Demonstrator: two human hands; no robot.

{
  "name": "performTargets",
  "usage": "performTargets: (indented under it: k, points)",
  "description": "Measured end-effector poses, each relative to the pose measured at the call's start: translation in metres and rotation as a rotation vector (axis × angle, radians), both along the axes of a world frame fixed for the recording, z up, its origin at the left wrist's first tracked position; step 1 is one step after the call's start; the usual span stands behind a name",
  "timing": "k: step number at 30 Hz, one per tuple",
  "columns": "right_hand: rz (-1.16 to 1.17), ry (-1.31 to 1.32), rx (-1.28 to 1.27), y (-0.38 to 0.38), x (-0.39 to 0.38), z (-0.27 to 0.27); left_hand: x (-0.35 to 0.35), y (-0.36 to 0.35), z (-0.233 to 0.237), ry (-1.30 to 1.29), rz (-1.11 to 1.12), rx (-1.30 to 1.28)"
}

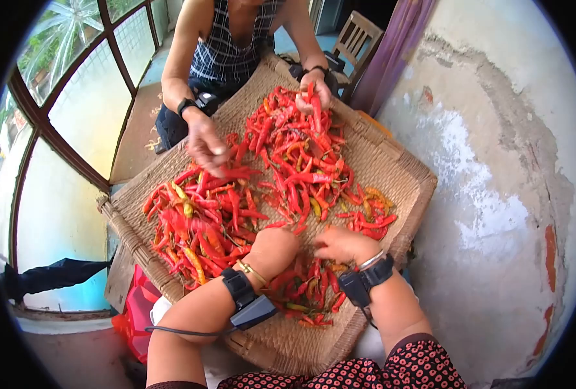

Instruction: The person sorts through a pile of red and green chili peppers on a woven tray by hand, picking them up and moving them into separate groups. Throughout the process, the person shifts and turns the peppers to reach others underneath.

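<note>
We cannot see the fingers of our left hand point(275, 249), and those of our right hand point(347, 246) look blurred. The co-worker's watch-side hand point(207, 144) blurs too; the top edge cuts off most of their head point(242, 2).

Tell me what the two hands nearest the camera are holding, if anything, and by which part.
The left hand hides its own fingers, and the right hand is blurred at the fingertips, so any hold on the red peppers cannot be told.
</note>
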State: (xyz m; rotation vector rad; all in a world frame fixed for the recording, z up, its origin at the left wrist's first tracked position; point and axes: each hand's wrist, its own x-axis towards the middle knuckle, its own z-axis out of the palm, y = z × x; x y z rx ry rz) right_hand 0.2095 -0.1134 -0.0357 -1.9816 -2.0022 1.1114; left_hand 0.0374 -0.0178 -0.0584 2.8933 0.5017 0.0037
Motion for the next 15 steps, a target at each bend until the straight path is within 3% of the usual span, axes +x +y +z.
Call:
performTargets:
  k: [3,4,5,6,7,9,10,12,13,14,15]
  points:
    - [-0.127,-0.006,-0.218,0.002,-0.001,-0.009,-0.003,0.014,0.022,-0.003,0.024,-0.099]
    - [-0.117,-0.015,-0.206,0.003,0.003,-0.017,-0.005,0.022,0.027,-0.237,0.101,-0.343]
    - [-0.031,-0.086,-0.026,-0.001,0.006,-0.025,-0.005,0.029,0.033,-0.472,0.174,-0.586]
    - [0.058,-0.154,0.151,0.001,0.003,-0.017,-0.005,0.034,0.041,-0.693,0.151,-0.514]
    - [0.07,-0.154,0.156,0.005,0.002,-0.008,-0.005,0.037,0.048,-0.77,0.229,-0.507]
    - [-0.179,-0.026,0.022,0.009,-0.001,0.02,-0.01,0.042,0.054,-0.841,0.325,-0.522]
    - [-0.288,0.118,0.058,0.009,-0.004,0.033,-0.015,0.046,0.058,-0.843,0.331,-0.521]
    - [-0.574,0.651,0.34,0.011,-0.001,0.021,-0.032,0.053,0.062,-0.342,0.331,-0.25]
    - [-0.57,0.731,0.354,0.013,0.001,0.032,-0.037,0.054,0.064,-0.33,0.327,-0.255]
    - [-0.607,0.873,0.552,0.017,-0.008,0.038,-0.043,0.053,0.063,-0.194,0.277,-0.18]
    - [-0.56,0.932,0.559,0.018,-0.003,0.035,-0.047,0.049,0.06,-0.053,0.226,-0.117]
